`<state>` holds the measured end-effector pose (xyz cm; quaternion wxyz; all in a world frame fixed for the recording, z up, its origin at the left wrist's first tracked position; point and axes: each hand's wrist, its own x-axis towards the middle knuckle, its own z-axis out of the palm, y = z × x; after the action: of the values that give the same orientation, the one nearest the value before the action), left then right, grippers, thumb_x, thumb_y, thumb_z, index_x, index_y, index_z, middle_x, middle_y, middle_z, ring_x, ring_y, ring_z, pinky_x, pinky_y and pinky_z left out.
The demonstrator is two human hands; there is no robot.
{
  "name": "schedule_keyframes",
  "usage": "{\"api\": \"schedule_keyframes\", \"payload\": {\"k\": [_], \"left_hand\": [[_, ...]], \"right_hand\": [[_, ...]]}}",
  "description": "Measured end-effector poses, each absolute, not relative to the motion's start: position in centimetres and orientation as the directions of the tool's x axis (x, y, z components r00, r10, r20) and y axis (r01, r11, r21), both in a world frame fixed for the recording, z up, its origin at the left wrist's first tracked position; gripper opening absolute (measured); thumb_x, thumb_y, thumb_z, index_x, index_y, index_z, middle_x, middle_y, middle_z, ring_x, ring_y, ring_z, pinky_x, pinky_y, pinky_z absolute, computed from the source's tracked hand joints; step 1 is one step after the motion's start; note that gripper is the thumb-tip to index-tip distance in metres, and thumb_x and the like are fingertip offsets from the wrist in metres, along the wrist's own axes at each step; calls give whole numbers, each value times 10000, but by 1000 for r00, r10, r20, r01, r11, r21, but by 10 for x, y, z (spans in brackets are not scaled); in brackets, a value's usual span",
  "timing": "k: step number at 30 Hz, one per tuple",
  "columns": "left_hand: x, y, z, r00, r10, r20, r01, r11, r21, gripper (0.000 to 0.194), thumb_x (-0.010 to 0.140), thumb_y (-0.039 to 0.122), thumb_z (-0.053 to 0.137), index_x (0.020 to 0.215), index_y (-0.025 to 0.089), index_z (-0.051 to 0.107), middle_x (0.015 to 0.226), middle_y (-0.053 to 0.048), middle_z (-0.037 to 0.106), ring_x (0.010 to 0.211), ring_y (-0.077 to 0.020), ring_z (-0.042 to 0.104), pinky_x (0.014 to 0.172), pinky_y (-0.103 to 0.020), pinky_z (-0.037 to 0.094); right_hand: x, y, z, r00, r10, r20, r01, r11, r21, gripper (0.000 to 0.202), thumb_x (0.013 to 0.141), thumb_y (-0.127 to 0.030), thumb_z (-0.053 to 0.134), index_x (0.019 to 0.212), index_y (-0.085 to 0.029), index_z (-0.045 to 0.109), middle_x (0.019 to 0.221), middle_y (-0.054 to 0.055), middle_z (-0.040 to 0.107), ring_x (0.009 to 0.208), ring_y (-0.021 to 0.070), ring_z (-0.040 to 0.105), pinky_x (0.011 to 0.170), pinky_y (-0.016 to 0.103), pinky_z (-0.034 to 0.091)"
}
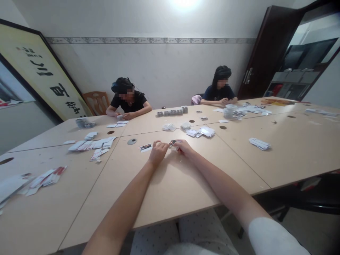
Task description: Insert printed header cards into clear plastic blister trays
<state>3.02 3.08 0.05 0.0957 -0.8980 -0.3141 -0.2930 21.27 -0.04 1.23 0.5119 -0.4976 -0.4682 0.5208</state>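
Observation:
Both hands meet over the middle of the table (pixel 196 191). Between them is a small printed card (pixel 172 143), dark and multicoloured on top with a paler, shiny lower part; it may be in a clear sleeve. My right hand (pixel 185 148) pinches its right side with thumb and fingers. My left hand (pixel 158 151) is curled, its fingertips closed at the card's left edge. Just left of that hand a flat picture card (pixel 146 147) with a white border lies on the table. A round grey cable cover (pixel 131 141) sits farther left.
Ahead lie loose white packets (pixel 207 131) and a row of stacked cards (pixel 172 112). More white packets (pixel 91 144) spread on the left, with one bundle (pixel 259 143) on the right. Two people (pixel 129 102) sit across the table, handling small things.

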Motion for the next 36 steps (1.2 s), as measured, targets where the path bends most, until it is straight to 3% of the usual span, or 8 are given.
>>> {"api": "schedule_keyframes", "payload": {"k": [12,24,36], "left_hand": [[30,39,-4,681,456,573,619,-777,-117,195,971,101,460,896,190,617,781,-36,728,769,-208,699,1022,-453,374],[28,42,-8,716,432,548,588,-797,-140,186,985,80,429,997,189,579,955,-44,738,903,-204,700,1093,-487,351],[32,45,-7,785,468,405,568,-804,-173,216,935,22,427,941,189,565,882,-31,638,864,-196,656,1097,-460,404]], "right_hand": [[214,-3,16,34,999,-39,-8,-39,-999,79,711,-154,594,745,-160,666,448,-65,476,376,73,371,365,209,250],[218,-2,16,-30,999,-33,-17,-34,-999,76,695,-191,621,755,-158,655,472,-64,487,381,68,363,365,207,256],[220,-2,17,-53,997,-52,64,-48,-997,40,699,-170,586,707,-174,625,403,-81,430,342,77,352,356,214,221]]}}
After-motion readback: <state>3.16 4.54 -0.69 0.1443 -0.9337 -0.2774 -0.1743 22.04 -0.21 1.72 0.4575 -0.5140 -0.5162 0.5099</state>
